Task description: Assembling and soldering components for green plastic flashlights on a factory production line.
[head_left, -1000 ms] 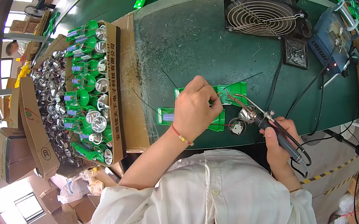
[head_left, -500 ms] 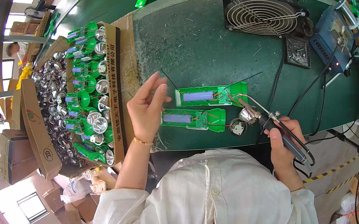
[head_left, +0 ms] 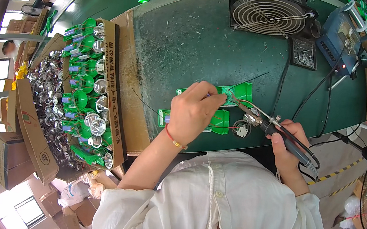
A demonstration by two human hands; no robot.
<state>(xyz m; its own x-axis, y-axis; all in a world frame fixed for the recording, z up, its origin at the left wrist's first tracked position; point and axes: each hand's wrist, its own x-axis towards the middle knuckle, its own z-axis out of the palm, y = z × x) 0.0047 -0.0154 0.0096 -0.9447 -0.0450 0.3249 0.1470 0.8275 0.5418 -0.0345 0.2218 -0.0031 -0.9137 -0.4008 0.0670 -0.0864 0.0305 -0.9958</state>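
Note:
My left hand [head_left: 197, 110] is closed in a pinch over the upper green flashlight housing [head_left: 245, 91]. Its fingertips are at the edge of the circuit board [head_left: 230, 95]; whatever they pinch is hidden. My right hand [head_left: 287, 145] grips a soldering iron [head_left: 296, 153] with a thin metal tube along it. The iron's tip points at the wires on the board's right side. Below lies a second green housing [head_left: 222, 119], partly covered by my left hand. A round silvery reflector [head_left: 242, 128] rests at its right end, wired to it.
A cardboard box [head_left: 118, 82] at the left holds rows of green housings with reflectors, beside a heap of loose reflectors [head_left: 49, 92]. A fan [head_left: 271, 15], a small black tray [head_left: 304, 54] and a blue soldering station [head_left: 339, 40] stand at the back. Cables run across the right side.
My left hand has moved right and closed from an open pose, coming over the upper housing's circuit board. The right hand with the soldering iron has shifted only slightly.

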